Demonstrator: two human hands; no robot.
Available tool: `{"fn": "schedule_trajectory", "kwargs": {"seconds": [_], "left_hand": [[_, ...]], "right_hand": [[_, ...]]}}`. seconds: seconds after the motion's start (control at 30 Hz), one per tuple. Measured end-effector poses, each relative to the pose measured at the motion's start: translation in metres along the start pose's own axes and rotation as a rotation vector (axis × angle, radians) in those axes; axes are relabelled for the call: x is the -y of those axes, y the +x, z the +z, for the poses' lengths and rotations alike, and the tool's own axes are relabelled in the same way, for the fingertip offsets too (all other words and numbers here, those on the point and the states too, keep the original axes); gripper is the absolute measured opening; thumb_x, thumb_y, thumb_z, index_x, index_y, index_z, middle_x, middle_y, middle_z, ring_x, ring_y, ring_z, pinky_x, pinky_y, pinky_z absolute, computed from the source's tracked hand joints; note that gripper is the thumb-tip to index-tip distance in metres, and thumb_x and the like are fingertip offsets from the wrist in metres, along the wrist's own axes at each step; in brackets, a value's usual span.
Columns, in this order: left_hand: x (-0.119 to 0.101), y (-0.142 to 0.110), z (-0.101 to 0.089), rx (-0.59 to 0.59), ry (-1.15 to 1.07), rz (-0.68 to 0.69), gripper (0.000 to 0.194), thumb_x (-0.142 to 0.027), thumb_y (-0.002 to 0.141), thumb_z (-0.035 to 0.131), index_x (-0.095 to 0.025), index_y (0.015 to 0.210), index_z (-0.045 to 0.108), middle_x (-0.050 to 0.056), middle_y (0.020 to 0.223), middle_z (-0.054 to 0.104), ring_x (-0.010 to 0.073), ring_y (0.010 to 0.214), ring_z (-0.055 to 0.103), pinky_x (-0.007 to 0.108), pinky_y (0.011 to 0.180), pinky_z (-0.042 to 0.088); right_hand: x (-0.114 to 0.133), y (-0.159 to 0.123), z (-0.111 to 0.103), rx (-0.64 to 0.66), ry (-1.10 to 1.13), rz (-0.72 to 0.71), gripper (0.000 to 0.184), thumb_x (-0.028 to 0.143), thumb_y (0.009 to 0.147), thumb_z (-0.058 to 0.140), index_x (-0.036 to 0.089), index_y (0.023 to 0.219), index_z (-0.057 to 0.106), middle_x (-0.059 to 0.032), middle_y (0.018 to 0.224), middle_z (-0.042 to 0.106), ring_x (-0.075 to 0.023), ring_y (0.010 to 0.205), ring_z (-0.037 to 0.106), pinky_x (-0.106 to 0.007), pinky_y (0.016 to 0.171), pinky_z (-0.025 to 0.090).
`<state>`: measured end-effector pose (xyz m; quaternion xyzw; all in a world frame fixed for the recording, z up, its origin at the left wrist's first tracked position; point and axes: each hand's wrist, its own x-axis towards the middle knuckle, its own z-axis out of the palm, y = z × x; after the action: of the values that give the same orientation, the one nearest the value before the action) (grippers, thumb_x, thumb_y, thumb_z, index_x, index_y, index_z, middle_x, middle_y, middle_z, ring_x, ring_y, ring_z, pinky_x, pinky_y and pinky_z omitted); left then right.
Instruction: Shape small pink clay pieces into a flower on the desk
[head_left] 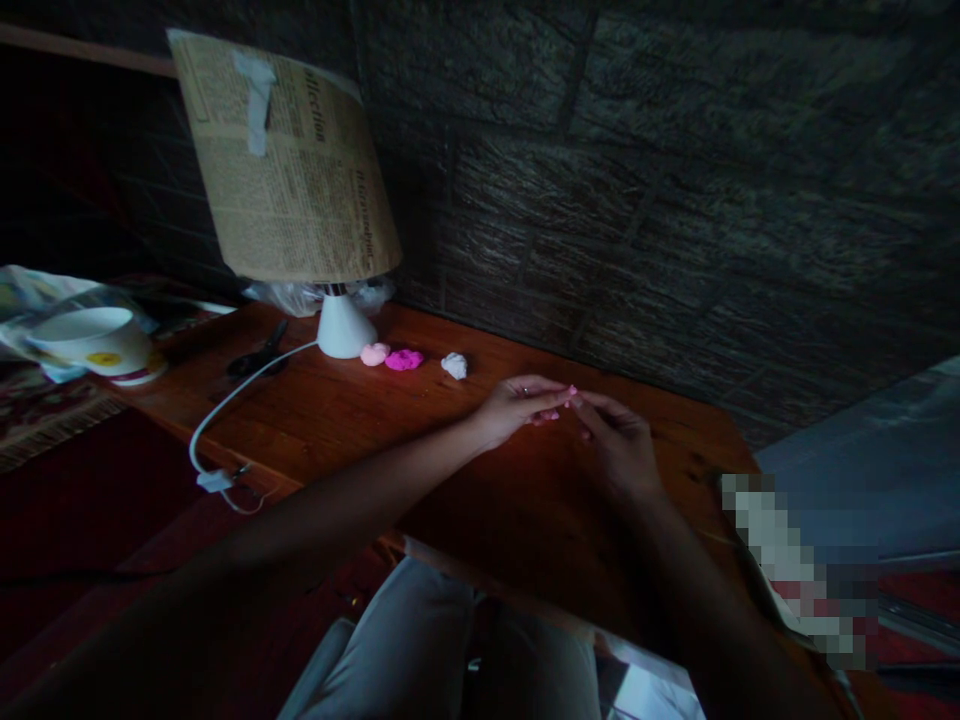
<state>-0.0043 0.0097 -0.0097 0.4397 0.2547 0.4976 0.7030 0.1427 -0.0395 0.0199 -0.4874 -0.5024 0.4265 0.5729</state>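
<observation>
Over the wooden table, my left hand (517, 408) and my right hand (621, 442) meet fingertip to fingertip. Both are closed in a pinch on a tiny pink piece of modelling clay (572, 392), mostly covered by the fingers. A ring shows on a left finger. To the left of my hands lie a white lump of clay (454, 365), a magenta lump (404, 360) and a light pink lump (375, 354). The pink and magenta lumps touch each other beside the lamp's foot.
A lamp (346, 328) with a newsprint shade (292, 170) stands at the back left, its white cord (225, 385) crossing the table (315, 430). Black scissors (259, 358) and a white paper cup (97, 345) are farther left. A dark brick wall (637, 200) rises behind.
</observation>
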Motion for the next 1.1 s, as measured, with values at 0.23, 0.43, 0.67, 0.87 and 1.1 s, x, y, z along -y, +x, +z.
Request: {"fn": "schedule_trajectory", "kwargs": {"seconds": [0.23,0.43,0.67,0.87,1.1], "left_hand": [[-0.001,-0.001,0.002,0.008,-0.034,-0.014,0.043,-0.039,0.060,0.090,-0.012,0.089,0.076,0.004,0.079,0.071,0.0064,0.062,0.059,0.019,0.056,0.038],[-0.007,-0.004,0.004,0.012,-0.020,-0.030,0.040,-0.038,0.063,0.089,-0.013,0.092,0.075,0.003,0.083,0.071,0.0054,0.063,0.058,0.020,0.060,0.040],[-0.006,-0.006,0.005,0.032,0.035,0.018,0.040,-0.040,0.064,0.088,-0.013,0.088,0.072,-0.001,0.069,0.065,0.0059,0.059,0.056,0.020,0.054,0.033],[-0.008,-0.005,0.005,0.024,-0.061,-0.078,0.042,-0.038,0.062,0.090,-0.015,0.089,0.070,-0.001,0.077,0.067,0.0054,0.063,0.057,0.020,0.061,0.040],[-0.010,-0.008,0.003,0.062,-0.113,-0.135,0.045,-0.042,0.061,0.090,-0.015,0.092,0.071,0.000,0.079,0.066,0.0066,0.067,0.058,0.020,0.064,0.042]], "right_hand": [[-0.003,0.000,0.000,0.048,0.098,0.012,0.028,0.043,0.065,0.086,0.026,0.085,0.081,0.0023,0.065,0.065,-0.0079,0.053,0.044,-0.022,0.047,0.034],[-0.004,0.000,-0.002,0.070,0.092,-0.014,0.027,0.043,0.071,0.083,0.025,0.090,0.080,0.0040,0.058,0.057,-0.0074,0.051,0.042,-0.022,0.047,0.033],[-0.008,0.000,0.001,0.050,0.062,0.009,0.030,0.047,0.069,0.082,0.022,0.085,0.080,0.0040,0.056,0.055,-0.0082,0.051,0.039,-0.024,0.048,0.031],[-0.008,0.000,0.004,0.088,0.173,0.047,0.028,0.045,0.067,0.083,0.025,0.085,0.079,0.0032,0.061,0.056,-0.0088,0.054,0.039,-0.024,0.048,0.029],[-0.003,-0.002,0.005,0.088,0.221,0.070,0.028,0.043,0.064,0.086,0.024,0.084,0.079,0.0041,0.058,0.053,-0.0077,0.051,0.036,-0.024,0.047,0.027]]}}
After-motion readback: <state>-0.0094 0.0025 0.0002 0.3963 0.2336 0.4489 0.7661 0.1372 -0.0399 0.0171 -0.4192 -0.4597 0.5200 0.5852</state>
